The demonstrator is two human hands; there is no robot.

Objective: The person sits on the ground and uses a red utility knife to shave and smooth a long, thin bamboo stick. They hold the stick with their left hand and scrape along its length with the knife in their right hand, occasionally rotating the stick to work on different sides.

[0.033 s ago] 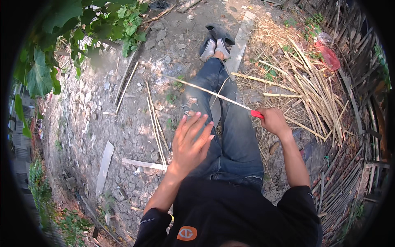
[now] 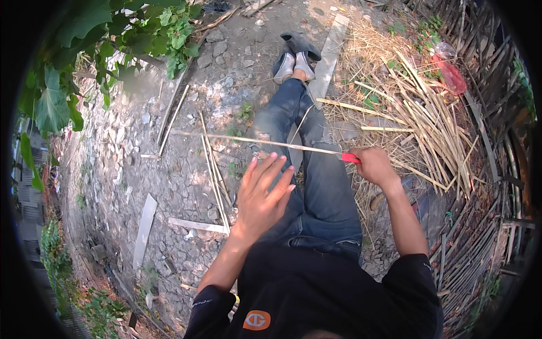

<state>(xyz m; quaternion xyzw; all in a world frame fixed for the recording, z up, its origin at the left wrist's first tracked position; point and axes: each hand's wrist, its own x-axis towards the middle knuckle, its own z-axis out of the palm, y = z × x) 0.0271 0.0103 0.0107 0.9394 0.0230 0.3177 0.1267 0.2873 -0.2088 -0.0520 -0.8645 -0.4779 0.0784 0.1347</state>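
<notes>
Over to the right, and gripping firmly: clamped in the closed right hand (image 2: 374, 166), a small bright-red, handle-like piece (image 2: 350, 158), poking out on the thumb side. Running away leftward from there, across the faded blue jeans (image 2: 330, 186), a long, thin, straw-coloured stick (image 2: 265, 140), near level, blurred towards the far tip. Impossible to tell whether joined to the red piece or merely pressed against it. Now to the left hand (image 2: 262, 195): raised above the jeans, with fingers a little apart and holding nothing, just below the stick in this view; touching or not, hard to say. To do this well, probably best to hold the right grip snug and the wrist quiet, with so much length out to one side and likely to whip. Worth steadying the stick lightly at mid-length with those free left fingers, well away from the red piece in case of a sharp edge too small to make out. And farther right, spread over dry yellow straw (image 2: 361, 56), a loose heap of pale split sticks (image 2: 437, 130), well apart from the left hand.
</notes>
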